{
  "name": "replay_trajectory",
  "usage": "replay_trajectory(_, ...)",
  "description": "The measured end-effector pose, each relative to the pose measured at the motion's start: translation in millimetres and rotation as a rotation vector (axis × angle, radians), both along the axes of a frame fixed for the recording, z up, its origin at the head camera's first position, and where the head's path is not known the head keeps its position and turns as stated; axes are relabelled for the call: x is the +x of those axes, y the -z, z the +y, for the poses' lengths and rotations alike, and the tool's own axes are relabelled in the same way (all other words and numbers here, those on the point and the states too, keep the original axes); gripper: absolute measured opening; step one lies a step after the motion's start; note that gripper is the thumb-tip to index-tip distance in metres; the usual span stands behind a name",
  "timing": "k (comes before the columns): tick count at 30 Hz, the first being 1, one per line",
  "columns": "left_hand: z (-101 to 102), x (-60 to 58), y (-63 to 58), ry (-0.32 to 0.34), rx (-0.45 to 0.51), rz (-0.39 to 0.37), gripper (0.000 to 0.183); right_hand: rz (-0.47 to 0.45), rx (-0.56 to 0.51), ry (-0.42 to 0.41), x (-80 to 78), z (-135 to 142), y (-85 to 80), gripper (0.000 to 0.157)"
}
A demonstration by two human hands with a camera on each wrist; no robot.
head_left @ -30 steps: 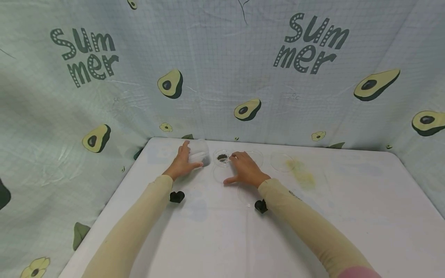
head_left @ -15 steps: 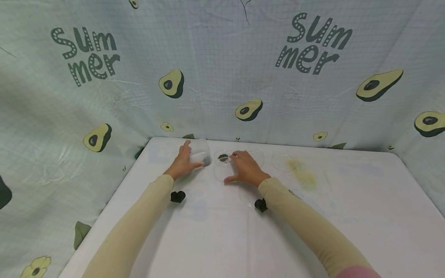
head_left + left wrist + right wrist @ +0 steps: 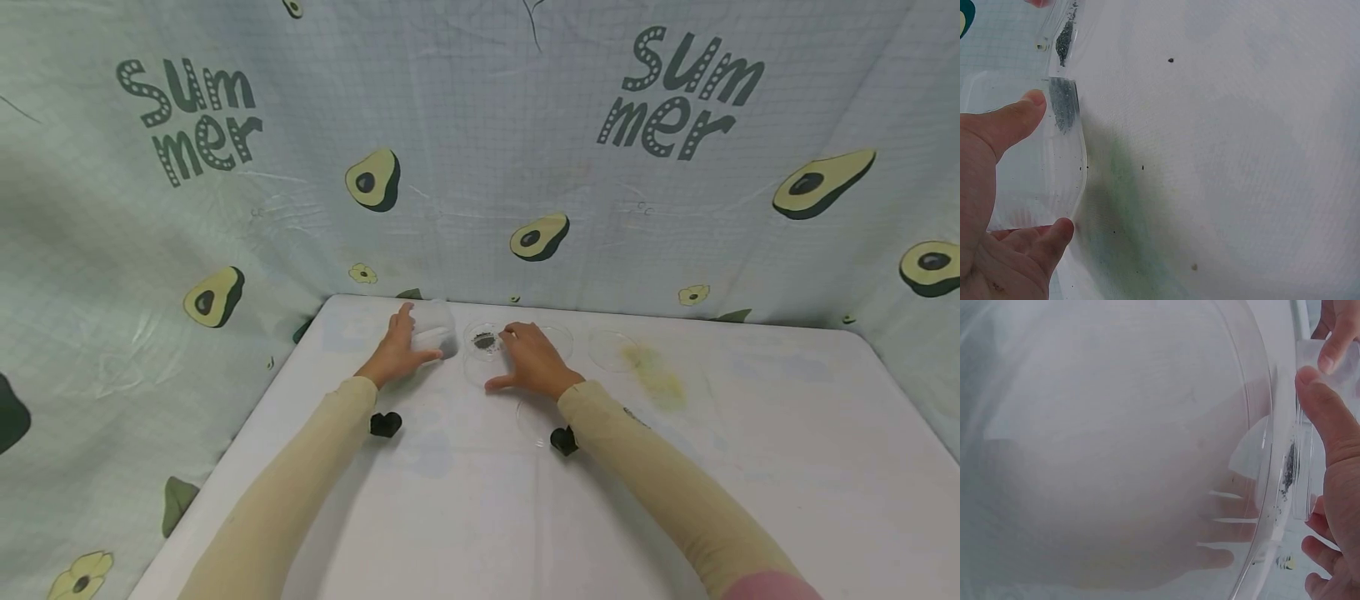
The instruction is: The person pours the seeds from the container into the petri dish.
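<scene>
My left hand (image 3: 393,354) grips a clear plastic container (image 3: 1022,181), thumb on one side and fingers on the other. Dark granules (image 3: 1063,103) have gathered at one end of it. Just to the right stands a clear petri dish (image 3: 1300,481) with a small heap of similar granules (image 3: 484,341). My right hand (image 3: 531,362) holds this dish at its edge between thumb and fingers; its far fingertips are partly hidden. In the left wrist view, a few dark specks lie on the white tabletop (image 3: 1222,144).
Other clear round dishes or lids lie on the table: one (image 3: 558,340) behind the right hand, one (image 3: 611,351) farther right, and one (image 3: 534,422) beneath the right wrist. A yellow stain (image 3: 656,379) marks the cloth. An avocado-print curtain (image 3: 450,167) hangs behind the table.
The dark granules in the petri dish have spread from a heap split by a pale band into a fuller patch. Both hands stay nearly in place; the head view shifts slightly.
</scene>
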State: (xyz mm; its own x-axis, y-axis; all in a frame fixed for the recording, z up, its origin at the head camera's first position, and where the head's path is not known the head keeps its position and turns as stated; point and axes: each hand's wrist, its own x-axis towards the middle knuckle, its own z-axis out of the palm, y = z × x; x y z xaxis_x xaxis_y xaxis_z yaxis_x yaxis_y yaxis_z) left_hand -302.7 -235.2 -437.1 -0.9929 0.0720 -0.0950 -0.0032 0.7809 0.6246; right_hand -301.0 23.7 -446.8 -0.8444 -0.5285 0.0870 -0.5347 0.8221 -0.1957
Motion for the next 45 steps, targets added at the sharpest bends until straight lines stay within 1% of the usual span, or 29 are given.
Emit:
replay_trajectory(16,-0.2,0.6,-0.3,-0.001,0.004,0.004,0.104,0.034,-0.025,0.001,-3.1,-1.0,1.2,0.095)
replay_trajectory(23,0.7,1.5,-0.7,0.003,0.0,-0.001,0.104,0.015,-0.003,0.027,-5.9,-2.0,3.7,0.096)
replay_trajectory(31,1.3,2.7,-1.5,0.005,-0.004,0.011,0.103,-0.004,0.017,0.058,-8.1,-3.4,4.3,0.098)
replay_trajectory(37,2.0,1.7,-1.4,-0.007,-0.022,0.002,0.104,-0.007,0.014,0.061,-8.2,-4.6,2.8,0.097)
replay_trajectory(45,0.9,-1.0,0.8,-0.016,-0.011,-0.003,0.103,-0.011,0.008,0.064,-9.1,-5.9,1.5,0.095)
